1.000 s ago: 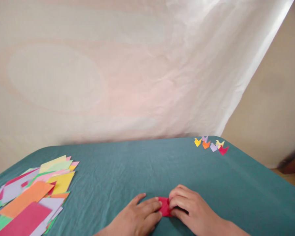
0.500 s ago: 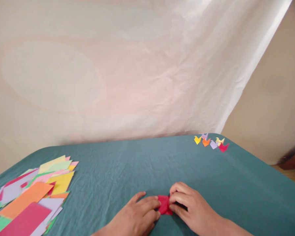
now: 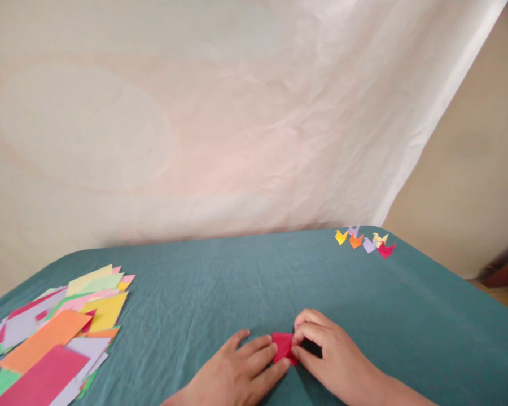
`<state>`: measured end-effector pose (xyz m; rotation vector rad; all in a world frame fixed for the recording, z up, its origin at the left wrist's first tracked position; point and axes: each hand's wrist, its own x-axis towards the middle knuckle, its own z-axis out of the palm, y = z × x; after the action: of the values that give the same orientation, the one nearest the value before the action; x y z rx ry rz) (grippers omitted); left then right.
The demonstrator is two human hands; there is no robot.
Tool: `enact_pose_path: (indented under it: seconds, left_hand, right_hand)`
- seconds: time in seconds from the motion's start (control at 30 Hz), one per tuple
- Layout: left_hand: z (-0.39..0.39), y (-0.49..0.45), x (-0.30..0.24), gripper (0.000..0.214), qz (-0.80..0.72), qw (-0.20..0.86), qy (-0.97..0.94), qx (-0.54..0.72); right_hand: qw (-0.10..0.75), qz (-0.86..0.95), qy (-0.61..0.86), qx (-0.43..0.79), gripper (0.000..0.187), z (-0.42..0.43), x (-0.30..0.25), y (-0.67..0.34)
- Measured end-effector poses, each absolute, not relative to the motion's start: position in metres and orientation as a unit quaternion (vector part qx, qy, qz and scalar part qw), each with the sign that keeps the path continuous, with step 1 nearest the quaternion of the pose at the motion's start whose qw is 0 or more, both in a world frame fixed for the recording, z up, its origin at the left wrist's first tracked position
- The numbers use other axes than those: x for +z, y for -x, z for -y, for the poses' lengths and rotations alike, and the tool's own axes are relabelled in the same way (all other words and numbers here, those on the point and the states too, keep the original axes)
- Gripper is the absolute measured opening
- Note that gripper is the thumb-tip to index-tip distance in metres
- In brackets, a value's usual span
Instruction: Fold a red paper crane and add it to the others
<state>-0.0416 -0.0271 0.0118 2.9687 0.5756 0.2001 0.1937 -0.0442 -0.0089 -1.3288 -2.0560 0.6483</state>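
Head camera view, and a fair bit is covered up; the left hand's fingertips sit over the near-left side of the small red paper, the right hand's fingers hide its 3 o'clock edge, and both forearms get chopped off at the bottom of the frame; can't make out what's under either palm; a brown thing just past 3 o'clock is too blurry to name. Surface is a dark teal cloth, lightly wrinkled; a pale, creased sheet hangs behind it at 12 o'clock, with a plain beige wall showing toward 2 and 3; messy heap of coloured paper at 8 o'clock, cut off by the frame, and six little folded bird-like shapes bunched up between 3 and 4. Red paper itself is near 6 o'clock, on the cloth between the hands; it's small, folded-looking and roughly four-sided; left hand is spread wide, palm down, fingertips resting on it; right hand is narrow, thumb and fingers pinching its edge.
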Motion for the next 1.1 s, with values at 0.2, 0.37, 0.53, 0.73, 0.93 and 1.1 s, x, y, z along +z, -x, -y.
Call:
enact_pose_path:
  seconds: [0.2,0.37,0.53,0.73,0.93,1.1]
  left_hand:
    - [0.029,0.040,0.014,0.049,-0.192,0.031,-0.981,0.026]
    - [0.028,0.040,0.008,0.049,-0.192,0.040,-0.979,0.060]
    - [0.028,0.037,0.018,0.045,-0.196,0.027,-0.979,0.038]
    - [0.024,0.040,-0.001,0.045,-0.186,0.013,-0.980,0.063]
    - [0.023,0.042,-0.004,0.040,-0.169,-0.047,-0.979,0.102]
    - [0.026,0.041,0.002,0.039,-0.165,-0.078,-0.978,0.100]
  right_hand:
    - [0.307,0.774,0.500,0.238,0.014,0.043,-0.013,-0.193]
    - [0.304,0.789,0.495,0.201,0.012,0.046,-0.009,-0.195]
    - [0.209,0.897,0.383,0.065,0.025,0.054,0.002,-0.204]
    - [0.160,0.922,0.351,-0.034,0.030,0.055,-0.004,-0.208]
    - [0.191,0.909,0.367,-0.057,0.029,0.057,-0.015,-0.209]
    - [0.194,0.909,0.362,-0.069,0.028,0.058,-0.016,-0.209]
